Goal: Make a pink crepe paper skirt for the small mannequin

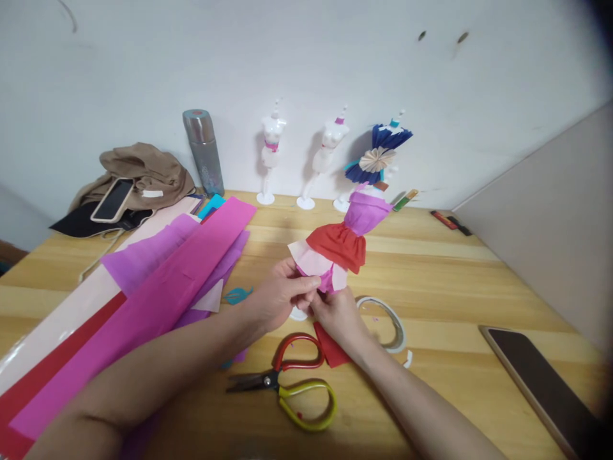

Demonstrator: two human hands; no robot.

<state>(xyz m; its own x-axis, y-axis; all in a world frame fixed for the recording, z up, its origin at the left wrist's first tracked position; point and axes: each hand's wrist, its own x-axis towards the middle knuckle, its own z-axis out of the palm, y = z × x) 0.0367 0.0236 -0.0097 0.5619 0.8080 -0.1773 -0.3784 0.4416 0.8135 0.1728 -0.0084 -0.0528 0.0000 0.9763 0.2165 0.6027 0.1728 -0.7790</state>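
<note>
A bare left hand (pixel 281 295) pinches a purple, red and pink papery dress (pixel 341 246); right hand (pixel 341 316) at its hem; red-and-yellow-handled scissors (pixel 272 381) nearby.

Most of the stand (pixel 299 314) beneath the dress (pixel 366 213) is hidden by the left hand (pixel 280 294) and right hand (pixel 338 316); the latter also partly covers a red scrap (pixel 330 347). The near edge cuts off the right phone (pixel 541 377) (its corner sunk in darkness).
</note>
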